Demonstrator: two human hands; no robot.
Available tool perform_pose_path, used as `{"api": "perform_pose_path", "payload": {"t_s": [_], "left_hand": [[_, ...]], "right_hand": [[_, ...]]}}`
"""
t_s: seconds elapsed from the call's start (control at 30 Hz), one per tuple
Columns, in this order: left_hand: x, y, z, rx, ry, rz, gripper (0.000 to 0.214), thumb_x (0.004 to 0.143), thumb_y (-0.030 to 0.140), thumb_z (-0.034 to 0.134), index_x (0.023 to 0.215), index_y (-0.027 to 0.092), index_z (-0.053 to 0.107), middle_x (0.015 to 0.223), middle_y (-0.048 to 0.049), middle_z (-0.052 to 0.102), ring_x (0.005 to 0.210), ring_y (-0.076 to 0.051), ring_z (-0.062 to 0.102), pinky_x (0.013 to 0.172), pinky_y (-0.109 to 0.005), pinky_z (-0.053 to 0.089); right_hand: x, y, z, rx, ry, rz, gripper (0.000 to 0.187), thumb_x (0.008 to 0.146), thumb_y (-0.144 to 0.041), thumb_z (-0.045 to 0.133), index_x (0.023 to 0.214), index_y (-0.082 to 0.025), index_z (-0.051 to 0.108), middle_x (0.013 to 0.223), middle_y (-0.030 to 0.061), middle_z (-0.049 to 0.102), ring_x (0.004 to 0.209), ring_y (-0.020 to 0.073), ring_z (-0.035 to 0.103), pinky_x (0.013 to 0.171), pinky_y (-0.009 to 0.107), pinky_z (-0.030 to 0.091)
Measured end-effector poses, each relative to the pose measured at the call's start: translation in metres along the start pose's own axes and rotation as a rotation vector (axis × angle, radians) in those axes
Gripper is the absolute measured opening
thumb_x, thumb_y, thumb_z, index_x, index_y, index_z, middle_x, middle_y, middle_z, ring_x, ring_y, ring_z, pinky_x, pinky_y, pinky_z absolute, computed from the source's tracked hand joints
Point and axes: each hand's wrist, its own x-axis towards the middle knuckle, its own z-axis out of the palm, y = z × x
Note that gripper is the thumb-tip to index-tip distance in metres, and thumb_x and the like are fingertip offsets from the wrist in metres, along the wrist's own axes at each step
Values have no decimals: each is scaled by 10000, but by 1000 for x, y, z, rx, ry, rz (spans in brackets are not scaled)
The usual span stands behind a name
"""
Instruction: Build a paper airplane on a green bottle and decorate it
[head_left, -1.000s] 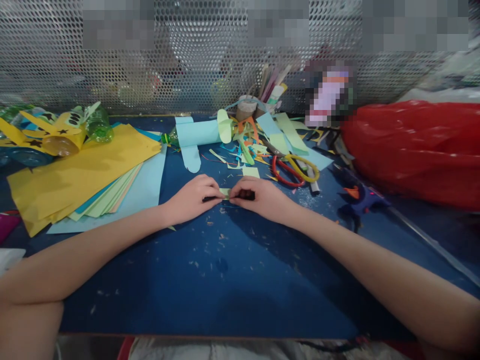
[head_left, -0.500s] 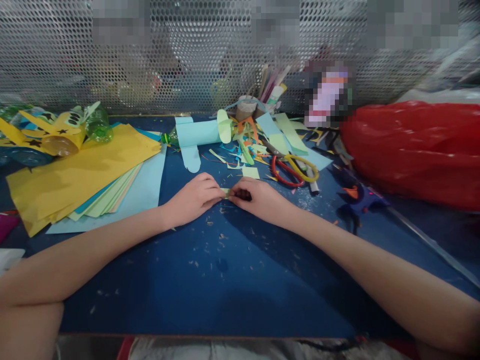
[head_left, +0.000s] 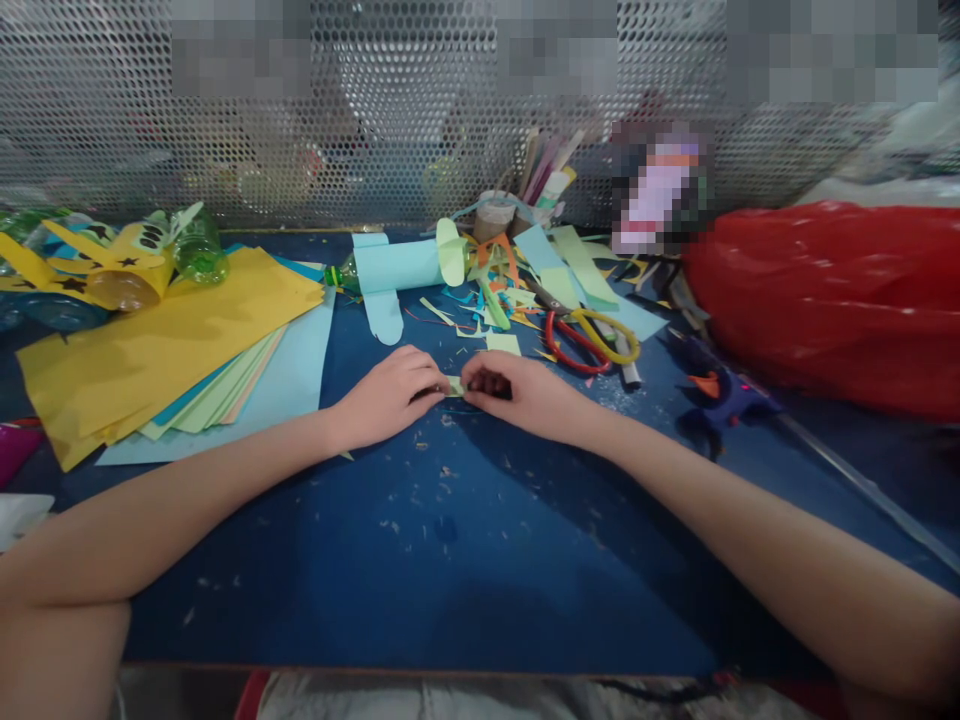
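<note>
My left hand (head_left: 390, 395) and my right hand (head_left: 517, 393) meet at the middle of the blue table (head_left: 450, 540). Both pinch a small pale green paper piece (head_left: 454, 385) between their fingertips, pressing it on the tabletop. A dark thin object shows under the right hand's fingers; I cannot make out what it is. Just behind the hands lies another small green paper scrap (head_left: 502, 343). A light blue paper-wrapped bottle (head_left: 394, 268) lies further back.
A fan of yellow, green and blue paper sheets (head_left: 165, 350) covers the left. Scissors with red and yellow handles (head_left: 592, 340) lie at the right among paper scraps. A blue glue gun (head_left: 724, 395) and a red plastic bag (head_left: 825, 300) are at the right. A perforated metal screen (head_left: 375, 130) stands behind.
Both hands stay together on the green paper piece; the fingers shifted only slightly.
</note>
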Motion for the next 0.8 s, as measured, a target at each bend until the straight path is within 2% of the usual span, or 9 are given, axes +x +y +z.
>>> {"api": "perform_pose_path", "payload": {"t_s": [0.1, 0.37, 0.8], "left_hand": [[0, 1, -1, -1, -6, -5, 148, 946, 216, 512, 932, 160, 648, 875, -46, 636, 896, -191, 554, 843, -341, 434], [0, 1, -2, 7, -11, 23, 173, 960, 202, 478, 985, 163, 644, 905, -51, 654, 913, -193, 552, 862, -353, 427], [0, -1, 2, 3, 56, 50, 157, 957, 193, 486, 996, 173, 637, 909, -43, 675, 921, -187, 570, 874, -366, 439]], "right_hand": [[-1, 2, -2, 12, -1, -57, 61, 824, -188, 599, 863, -194, 646, 842, 24, 578, 653, 108, 542, 626, 247, 461], [0, -1, 3, -34, 51, 0, 63, 798, -148, 614, 820, -184, 661, 789, 15, 575, 621, 106, 538, 620, 251, 452], [-1, -3, 4, -59, 60, -81, 117, 819, -122, 570, 840, -183, 667, 790, 17, 572, 661, 113, 536, 649, 247, 444]]}}
